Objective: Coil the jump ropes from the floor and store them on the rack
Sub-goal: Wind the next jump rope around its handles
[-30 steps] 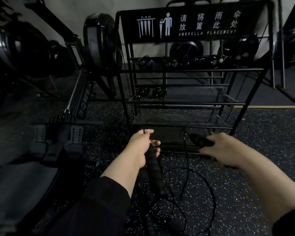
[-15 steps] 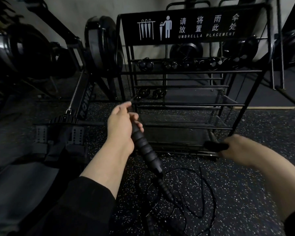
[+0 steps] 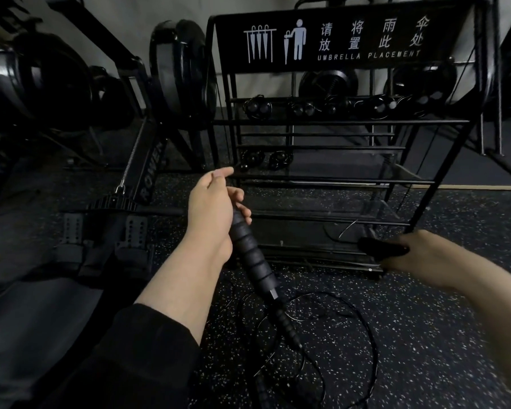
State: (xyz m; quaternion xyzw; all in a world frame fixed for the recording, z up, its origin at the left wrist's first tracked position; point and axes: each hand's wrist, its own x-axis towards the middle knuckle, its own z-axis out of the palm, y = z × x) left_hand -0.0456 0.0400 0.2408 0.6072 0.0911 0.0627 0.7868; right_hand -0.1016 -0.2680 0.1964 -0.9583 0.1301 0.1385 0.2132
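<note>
My left hand (image 3: 216, 208) grips the top of a black ribbed jump-rope handle (image 3: 252, 255) that slants down to the right. A second ribbed handle (image 3: 288, 329) hangs below it. My right hand (image 3: 428, 255) holds another black handle (image 3: 381, 247) near the rack's lower right corner. Thin black rope (image 3: 351, 329) lies in loose loops on the speckled floor between my arms. The black wire rack (image 3: 322, 178), with an umbrella placement sign on top, stands right in front. Coiled ropes (image 3: 328, 106) sit along its upper shelf, and two more (image 3: 263, 159) on a lower shelf.
A rowing machine (image 3: 148, 160) with its footplates (image 3: 101, 234) stands to the left of the rack. Dark fan-wheel machines (image 3: 42, 81) fill the far left. A pale floor strip (image 3: 466, 187) runs behind the rack on the right.
My left hand has risen and moved left, lifting the ribbed handle off the floor. My right hand has slid right and lower with its handle, drawing the rope out.
</note>
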